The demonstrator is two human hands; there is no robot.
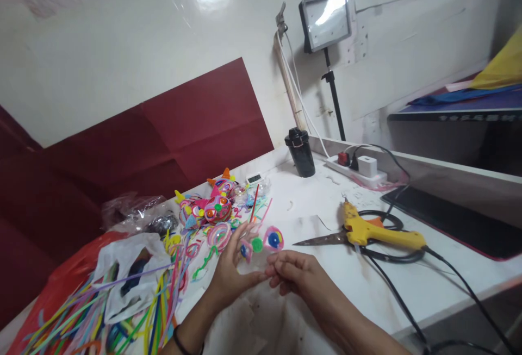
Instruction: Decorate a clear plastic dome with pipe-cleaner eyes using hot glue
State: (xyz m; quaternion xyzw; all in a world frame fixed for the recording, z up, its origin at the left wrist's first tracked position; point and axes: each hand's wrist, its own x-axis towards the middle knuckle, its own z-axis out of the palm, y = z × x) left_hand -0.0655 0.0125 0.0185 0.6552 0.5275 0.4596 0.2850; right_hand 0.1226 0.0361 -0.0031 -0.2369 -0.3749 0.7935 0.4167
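My left hand is closed around a clear, see-through piece that bears a green round spot between two pink-rimmed blue eye shapes, the right one larger in view. A red stick and a pink stick rise just behind it. Close by on the right, my right hand has its fingers curled together near the lower edge of the piece; whether anything small is between them is too hard to make out.
Colourful decorated figures and pipe cleaners cover the left side. A yellow glue gun and scissors lie right, near a black tablet. Behind stand a black cup, a power strip and a lamp.
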